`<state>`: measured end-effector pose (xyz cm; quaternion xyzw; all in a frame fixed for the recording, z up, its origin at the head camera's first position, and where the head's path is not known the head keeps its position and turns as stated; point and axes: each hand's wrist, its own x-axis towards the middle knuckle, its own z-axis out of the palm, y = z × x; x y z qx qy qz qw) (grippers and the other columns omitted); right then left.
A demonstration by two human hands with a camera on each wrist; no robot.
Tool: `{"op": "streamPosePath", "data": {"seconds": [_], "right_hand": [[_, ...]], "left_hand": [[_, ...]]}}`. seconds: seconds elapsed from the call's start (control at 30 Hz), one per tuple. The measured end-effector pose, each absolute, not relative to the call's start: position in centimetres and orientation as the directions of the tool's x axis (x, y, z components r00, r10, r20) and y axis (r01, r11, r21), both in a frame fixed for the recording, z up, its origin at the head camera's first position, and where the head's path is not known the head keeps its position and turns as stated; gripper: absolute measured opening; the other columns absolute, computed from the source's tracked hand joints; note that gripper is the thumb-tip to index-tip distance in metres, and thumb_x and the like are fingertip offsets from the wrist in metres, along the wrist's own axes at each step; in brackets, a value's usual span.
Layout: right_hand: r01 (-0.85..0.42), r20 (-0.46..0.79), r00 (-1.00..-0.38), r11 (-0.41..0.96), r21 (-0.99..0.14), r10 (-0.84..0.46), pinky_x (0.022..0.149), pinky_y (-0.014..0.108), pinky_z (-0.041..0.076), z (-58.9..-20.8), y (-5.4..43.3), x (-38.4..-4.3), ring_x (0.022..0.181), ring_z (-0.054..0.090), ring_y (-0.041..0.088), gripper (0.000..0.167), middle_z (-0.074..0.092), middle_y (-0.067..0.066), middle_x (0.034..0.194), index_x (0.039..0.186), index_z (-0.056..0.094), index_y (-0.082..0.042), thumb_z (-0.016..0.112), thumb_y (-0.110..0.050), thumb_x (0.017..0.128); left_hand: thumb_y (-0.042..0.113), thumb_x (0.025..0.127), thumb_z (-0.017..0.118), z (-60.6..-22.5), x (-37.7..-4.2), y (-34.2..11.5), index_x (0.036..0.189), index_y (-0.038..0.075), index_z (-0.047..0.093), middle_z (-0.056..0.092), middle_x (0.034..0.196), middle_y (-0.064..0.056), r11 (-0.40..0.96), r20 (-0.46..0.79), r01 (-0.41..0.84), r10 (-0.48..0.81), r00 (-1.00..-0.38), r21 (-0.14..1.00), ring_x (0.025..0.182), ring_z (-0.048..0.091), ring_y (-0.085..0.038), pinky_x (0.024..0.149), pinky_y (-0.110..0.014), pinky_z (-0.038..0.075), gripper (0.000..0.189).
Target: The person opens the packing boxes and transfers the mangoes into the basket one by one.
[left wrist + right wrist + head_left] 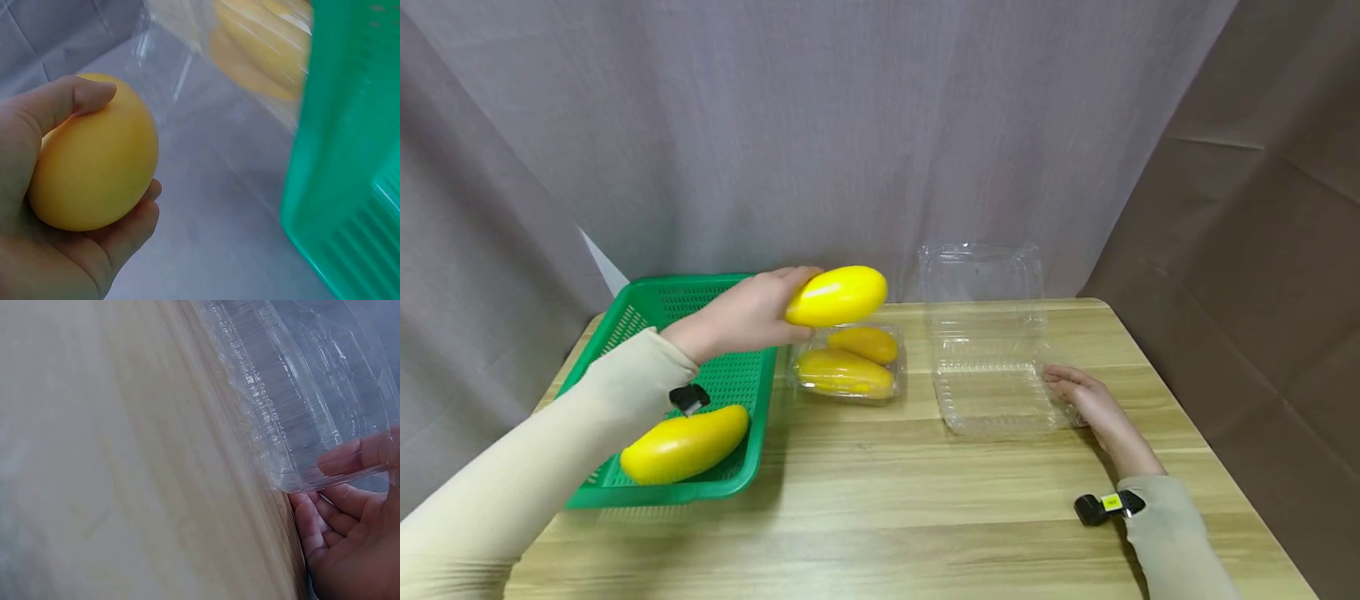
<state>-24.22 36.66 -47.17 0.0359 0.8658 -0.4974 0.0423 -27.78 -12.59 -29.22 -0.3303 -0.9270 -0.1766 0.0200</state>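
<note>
My left hand [747, 312] grips a yellow mango [844, 295], thumb on one side and fingers round the other in the left wrist view. It holds the mango over a closed clear clamshell box [901, 367], which has yellow mangoes [842, 372] inside. To the right, an empty clear plastic clamshell box [992, 400] stands on the table with its lid [985, 279] raised at the back. At that box's right side, my right hand [1090, 404] pinches the edge; in the right wrist view the thumb [340, 459] and the curled fingers lie on either side of the plastic.
A green plastic basket [763, 454] stands at the left of the wooden table [880, 517], under my left forearm, with another yellow mango [688, 446] inside. Grey curtain [820, 133] hangs behind the table, and a brown covering [1247, 275] rises at the right.
</note>
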Motion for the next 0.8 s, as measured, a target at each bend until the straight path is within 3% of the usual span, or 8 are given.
{"op": "streamPosePath", "data": {"seconds": [0.17,0.4,0.63,0.8], "right_hand": [[0.104,-0.111,-0.994,0.497,-0.862,0.015,0.110,0.053,0.032,-47.2,36.5,-24.4,0.139,0.036,0.042,0.056,0.038,0.029,0.153,0.154,0.032,0.005,0.040,-0.025,0.108],[0.091,-0.103,-0.995,0.496,-0.863,0.004,0.103,0.041,0.037,-47.0,36.3,-24.5,0.134,0.041,0.040,0.054,0.041,0.028,0.152,0.153,0.033,0.006,0.040,-0.020,0.107],[0.086,-0.102,-0.995,0.500,-0.862,-0.003,0.109,0.051,0.034,-46.7,36.1,-24.8,0.138,0.037,0.042,0.056,0.039,0.027,0.154,0.155,0.033,0.003,0.041,-0.026,0.108],[0.089,-0.105,-0.994,0.513,-0.854,-0.003,0.105,0.045,0.036,-46.7,36.0,-24.9,0.138,0.037,0.042,0.056,0.040,0.027,0.153,0.155,0.033,0.001,0.041,-0.028,0.108]], "left_hand": [[0.023,0.085,0.078,-29.0,-26.6,-16.4,0.148,0.009,0.044,0.061,0.118,-0.004,0.769,0.165,0.564,0.540,-0.825,0.301,0.091,0.056,-0.022,0.082,-0.039,0.049,0.073],[0.025,0.086,0.077,-29.2,-24.6,-21.7,0.147,0.010,0.045,0.061,0.110,-0.004,0.817,0.153,0.509,0.485,-0.861,0.271,0.084,0.053,-0.020,0.074,-0.038,0.046,0.071],[0.025,0.087,0.079,-29.6,-23.6,-25.6,0.147,0.007,0.043,0.059,0.106,-0.006,0.851,0.110,0.449,0.436,-0.893,0.271,0.085,0.052,-0.022,0.073,-0.039,0.046,0.073],[0.025,0.086,0.080,-30.9,-23.7,-26.7,0.145,0.002,0.044,0.061,0.108,-0.008,0.855,0.083,0.446,0.441,-0.894,0.265,0.084,0.053,-0.022,0.074,-0.040,0.046,0.073]]}}
